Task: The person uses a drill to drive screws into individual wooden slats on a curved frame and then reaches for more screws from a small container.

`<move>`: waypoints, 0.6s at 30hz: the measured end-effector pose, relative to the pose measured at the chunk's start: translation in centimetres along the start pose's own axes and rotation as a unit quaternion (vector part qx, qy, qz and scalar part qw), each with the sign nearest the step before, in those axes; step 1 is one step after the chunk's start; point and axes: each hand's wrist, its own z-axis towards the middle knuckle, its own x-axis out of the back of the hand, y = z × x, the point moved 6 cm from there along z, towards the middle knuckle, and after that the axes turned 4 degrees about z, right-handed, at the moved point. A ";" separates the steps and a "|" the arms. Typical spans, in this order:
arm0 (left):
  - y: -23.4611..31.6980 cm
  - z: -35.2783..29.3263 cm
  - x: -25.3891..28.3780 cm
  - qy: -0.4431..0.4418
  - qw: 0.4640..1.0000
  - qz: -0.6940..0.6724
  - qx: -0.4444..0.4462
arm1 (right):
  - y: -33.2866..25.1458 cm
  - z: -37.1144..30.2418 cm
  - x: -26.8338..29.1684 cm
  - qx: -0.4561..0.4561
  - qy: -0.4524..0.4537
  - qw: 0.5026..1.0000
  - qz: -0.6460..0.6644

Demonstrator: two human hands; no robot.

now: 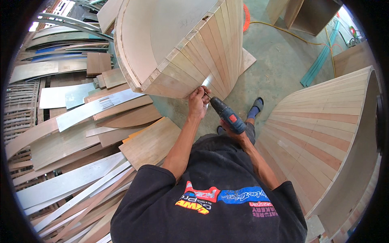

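Note:
My right hand grips a dark blue cordless drill with a red patch, its chuck pointing up and left. Just beyond the chuck, my left hand has its fingers pinched together at the drill's tip; what they hold is too small to make out. A shiny pale strip shows above those fingers, lying against a large curved wooden piece. Narrow vertical slats cover the outside of this piece, and its inside is smooth and pale. My left hand is at its lower edge.
At the right stands another curved slatted panel. Stacked boards and strips fill the left side. A yellow hose crosses the concrete floor behind, near an open wooden box and teal strips. My sandalled foot is below the work.

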 end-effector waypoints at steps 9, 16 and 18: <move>0.1 0.4 0.3 -0.018 1.000 0.020 -0.002 | 0.5 0.7 0.0 0.013 -0.047 0.999 0.020; 0.6 0.0 0.0 -0.015 1.000 0.024 0.007 | -0.1 1.3 0.3 0.008 -0.046 0.999 0.015; 0.6 0.2 0.1 -0.016 1.000 0.019 0.012 | -0.4 1.6 0.1 0.031 -0.040 0.999 0.013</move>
